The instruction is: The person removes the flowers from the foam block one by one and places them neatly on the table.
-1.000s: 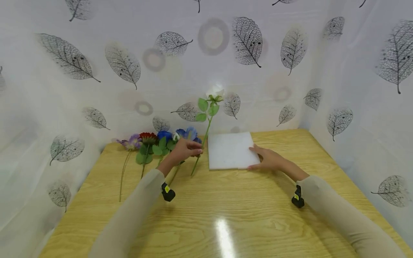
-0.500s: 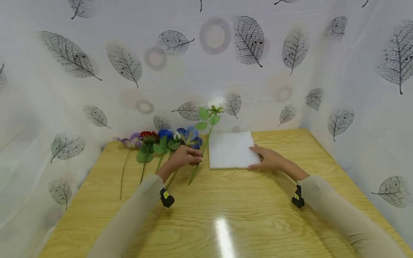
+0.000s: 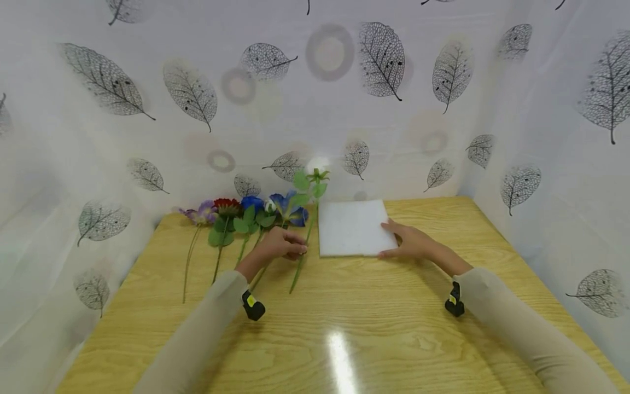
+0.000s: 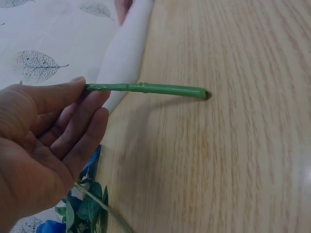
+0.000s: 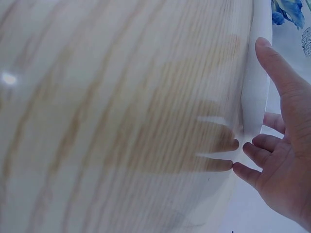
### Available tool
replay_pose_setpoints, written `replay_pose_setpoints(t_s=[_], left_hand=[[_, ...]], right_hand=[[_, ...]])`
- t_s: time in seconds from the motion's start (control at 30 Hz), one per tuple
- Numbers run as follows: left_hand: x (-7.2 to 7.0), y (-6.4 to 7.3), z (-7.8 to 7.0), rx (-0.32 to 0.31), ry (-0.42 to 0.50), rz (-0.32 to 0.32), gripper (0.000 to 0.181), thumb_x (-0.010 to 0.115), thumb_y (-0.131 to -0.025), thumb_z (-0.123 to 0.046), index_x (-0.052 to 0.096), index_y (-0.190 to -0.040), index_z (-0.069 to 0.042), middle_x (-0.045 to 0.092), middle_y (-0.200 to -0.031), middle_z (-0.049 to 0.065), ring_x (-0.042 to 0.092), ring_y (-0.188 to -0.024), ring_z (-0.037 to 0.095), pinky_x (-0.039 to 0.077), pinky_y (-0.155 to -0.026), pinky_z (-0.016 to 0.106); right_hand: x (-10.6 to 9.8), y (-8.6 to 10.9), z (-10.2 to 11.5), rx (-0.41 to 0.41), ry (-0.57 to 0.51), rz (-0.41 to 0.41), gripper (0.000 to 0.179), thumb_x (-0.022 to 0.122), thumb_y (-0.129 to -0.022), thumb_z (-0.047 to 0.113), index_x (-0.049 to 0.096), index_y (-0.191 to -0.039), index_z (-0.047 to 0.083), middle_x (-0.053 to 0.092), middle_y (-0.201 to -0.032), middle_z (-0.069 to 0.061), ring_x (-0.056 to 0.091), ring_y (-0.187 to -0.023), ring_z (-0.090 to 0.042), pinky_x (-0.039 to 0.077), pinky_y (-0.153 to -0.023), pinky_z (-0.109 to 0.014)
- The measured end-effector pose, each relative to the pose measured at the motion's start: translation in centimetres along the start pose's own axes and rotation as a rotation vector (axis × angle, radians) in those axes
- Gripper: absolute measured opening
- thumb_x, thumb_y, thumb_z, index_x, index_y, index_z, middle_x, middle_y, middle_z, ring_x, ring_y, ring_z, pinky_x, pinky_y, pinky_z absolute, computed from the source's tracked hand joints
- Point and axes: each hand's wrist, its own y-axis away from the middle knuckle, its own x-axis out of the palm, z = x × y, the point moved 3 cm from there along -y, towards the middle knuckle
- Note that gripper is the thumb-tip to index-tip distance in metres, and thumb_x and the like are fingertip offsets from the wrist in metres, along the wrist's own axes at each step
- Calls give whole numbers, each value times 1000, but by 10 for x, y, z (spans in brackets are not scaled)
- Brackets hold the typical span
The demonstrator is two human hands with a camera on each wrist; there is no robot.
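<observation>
My left hand (image 3: pixel 281 243) pinches the green stem of a white rose (image 3: pixel 298 273) between thumb and fingertips. The rose leans upright beside the row of flowers, its pale head almost lost against the white backdrop. In the left wrist view, the cut end of the stem (image 4: pixel 170 90) sticks out past my fingertips, over the wood. My right hand (image 3: pixel 410 243) touches the right side of a white foam board (image 3: pixel 349 227), thumb at the near corner and fingers along the edge. In the right wrist view, those fingers (image 5: pixel 256 174) are extended and spread.
Left of the board, a purple flower (image 3: pixel 203 212), a red flower (image 3: pixel 227 207), a blue rose (image 3: pixel 252 204), a white bud (image 3: pixel 269 206) and a large blue flower (image 3: pixel 293 212) lie in a row, stems toward me. A leaf-printed curtain (image 3: pixel 275 115) encloses the wooden table (image 3: pixel 384 317).
My left hand has come down slightly toward me with the rose, whose head has dropped lower in the head view. The right hand and the board have stayed in place.
</observation>
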Motion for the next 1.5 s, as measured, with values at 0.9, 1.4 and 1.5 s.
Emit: replay_pose_setpoints(t_s=[0.9, 1.4, 1.5], left_hand=[[11, 9, 14, -107, 73, 24, 28, 74, -93, -4, 71, -118, 8, 77, -103, 17, 73, -69, 14, 65, -73, 35], [18, 8, 18, -127, 27, 41, 28, 72, -93, -4, 71, -118, 8, 77, -100, 18, 72, -68, 13, 65, -72, 35], [19, 8, 17, -132, 26, 46, 28, 72, -94, -4, 70, -118, 8, 77, -100, 17, 72, -69, 13, 65, -73, 35]], right_hand=[[-1, -2, 0, -3, -8, 6, 107, 77, -82, 64, 33, -159, 5, 22, -165, -26, 27, -151, -45, 30, -122, -60], [0, -1, 1, -7, -3, 1, 106, 76, -83, 62, 32, -159, 3, 22, -165, -27, 28, -150, -47, 30, -122, -61], [-2, 0, 2, -10, -1, 1, 105, 76, -84, 62, 32, -159, 3, 22, -165, -28, 28, -150, -47, 30, -121, -61]])
